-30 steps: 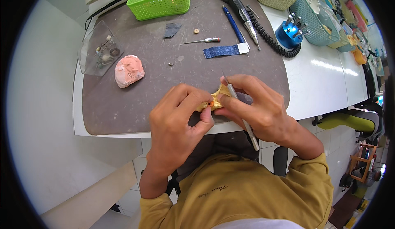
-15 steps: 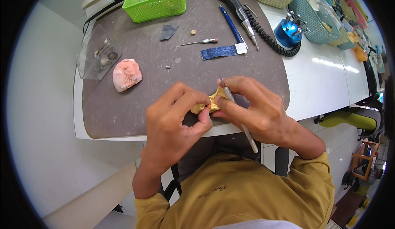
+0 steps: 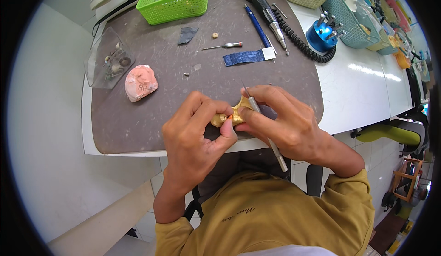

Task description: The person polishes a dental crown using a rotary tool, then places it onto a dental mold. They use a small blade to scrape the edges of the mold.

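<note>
Barely shifted from a moment ago, the left hand pinches a small yellow cast while the right hand grips a slim metal carving tool against it, trimming apparently unfinished, the pink cast waiting at ten o'clock.

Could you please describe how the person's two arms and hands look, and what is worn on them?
Both hands, the left hand and the right hand, are bare: no gloves, rings or watch show. The forearms are bare too. Mustard-yellow sleeves of a long-sleeved top are pushed up toward the elbows. The top carries small dark script on the chest.
</note>
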The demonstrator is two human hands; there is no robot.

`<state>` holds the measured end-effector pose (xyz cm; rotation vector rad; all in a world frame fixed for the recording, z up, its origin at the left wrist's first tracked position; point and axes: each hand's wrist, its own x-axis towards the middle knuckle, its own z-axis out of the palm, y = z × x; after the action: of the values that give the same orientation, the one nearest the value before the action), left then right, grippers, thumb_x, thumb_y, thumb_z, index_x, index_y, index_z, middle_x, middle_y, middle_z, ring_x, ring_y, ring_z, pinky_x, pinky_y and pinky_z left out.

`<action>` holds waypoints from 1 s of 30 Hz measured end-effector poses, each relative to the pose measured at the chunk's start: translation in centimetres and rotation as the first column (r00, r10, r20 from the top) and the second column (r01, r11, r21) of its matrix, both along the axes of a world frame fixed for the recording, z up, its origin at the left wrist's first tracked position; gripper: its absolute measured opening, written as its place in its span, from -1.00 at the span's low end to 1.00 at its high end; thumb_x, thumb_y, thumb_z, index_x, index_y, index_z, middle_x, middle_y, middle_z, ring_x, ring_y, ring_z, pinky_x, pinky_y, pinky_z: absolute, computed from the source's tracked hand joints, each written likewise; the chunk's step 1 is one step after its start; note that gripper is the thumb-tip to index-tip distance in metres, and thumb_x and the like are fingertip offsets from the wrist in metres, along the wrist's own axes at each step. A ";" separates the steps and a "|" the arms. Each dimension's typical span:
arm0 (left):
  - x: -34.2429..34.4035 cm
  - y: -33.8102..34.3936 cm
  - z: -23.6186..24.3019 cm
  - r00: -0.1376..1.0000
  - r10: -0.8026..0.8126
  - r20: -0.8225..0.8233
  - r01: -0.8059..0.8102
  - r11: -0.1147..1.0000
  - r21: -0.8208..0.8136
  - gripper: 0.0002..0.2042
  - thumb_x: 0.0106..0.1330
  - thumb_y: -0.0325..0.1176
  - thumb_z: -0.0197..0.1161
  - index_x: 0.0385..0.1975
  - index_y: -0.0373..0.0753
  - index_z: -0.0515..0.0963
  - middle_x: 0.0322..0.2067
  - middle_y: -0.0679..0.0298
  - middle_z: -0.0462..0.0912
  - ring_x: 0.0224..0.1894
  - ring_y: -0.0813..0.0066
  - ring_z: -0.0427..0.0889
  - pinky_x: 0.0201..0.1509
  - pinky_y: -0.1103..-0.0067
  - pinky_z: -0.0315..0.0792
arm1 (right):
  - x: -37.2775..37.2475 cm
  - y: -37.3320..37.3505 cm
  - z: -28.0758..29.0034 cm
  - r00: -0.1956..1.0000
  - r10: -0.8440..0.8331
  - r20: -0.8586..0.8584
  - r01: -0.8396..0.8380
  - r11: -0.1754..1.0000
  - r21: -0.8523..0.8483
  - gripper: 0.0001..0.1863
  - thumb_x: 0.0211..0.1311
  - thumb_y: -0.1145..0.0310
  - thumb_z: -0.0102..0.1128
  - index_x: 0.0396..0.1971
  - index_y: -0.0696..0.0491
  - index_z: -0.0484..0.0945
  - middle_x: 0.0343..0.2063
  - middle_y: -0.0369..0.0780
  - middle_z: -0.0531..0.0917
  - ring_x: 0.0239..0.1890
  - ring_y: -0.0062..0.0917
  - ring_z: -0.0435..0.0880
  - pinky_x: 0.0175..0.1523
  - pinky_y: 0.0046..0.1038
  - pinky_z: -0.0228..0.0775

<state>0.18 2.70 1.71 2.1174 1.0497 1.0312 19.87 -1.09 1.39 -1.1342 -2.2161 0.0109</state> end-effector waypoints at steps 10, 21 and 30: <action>-0.9 0.9 0.1 0.991 -0.129 0.029 0.131 0.986 -0.098 -0.80 -0.08 -0.64 0.27 -0.40 -0.31 0.57 -0.40 0.25 0.52 -0.38 0.46 0.54 -0.25 0.58 0.41 | 0.0 0.1 -0.1 0.999 0.016 -0.028 -0.015 1.000 0.012 -0.77 0.07 0.35 0.38 -0.31 0.13 0.61 -0.14 -0.07 0.57 -0.26 -0.34 0.67 -0.31 -0.44 0.58; -1.3 1.9 0.3 0.960 -0.268 0.079 0.276 0.951 -0.140 -0.79 -0.02 -0.65 0.27 -0.34 -0.30 0.58 -0.32 0.23 0.59 -0.36 0.36 0.64 -0.26 0.52 0.51 | 0.1 0.0 -0.2 0.998 0.031 -0.046 -0.031 1.000 0.001 -0.77 0.07 0.36 0.37 -0.30 0.13 0.60 -0.16 -0.09 0.55 -0.26 -0.34 0.67 -0.32 -0.43 0.58; -1.5 0.9 2.5 0.952 -0.191 -0.240 0.215 0.974 0.075 -0.78 0.03 -0.65 0.38 -0.31 -0.28 0.61 -0.31 0.23 0.62 -0.32 0.33 0.66 -0.26 0.51 0.55 | -0.1 0.0 -0.2 0.999 0.030 -0.015 -0.030 0.999 0.021 -0.75 0.09 0.35 0.35 -0.26 0.14 0.60 -0.13 -0.07 0.56 -0.22 -0.32 0.67 -0.30 -0.44 0.59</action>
<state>-1.31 3.56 4.23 2.4154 0.8748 0.7656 19.77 -1.09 1.21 -1.0861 -2.2142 0.0089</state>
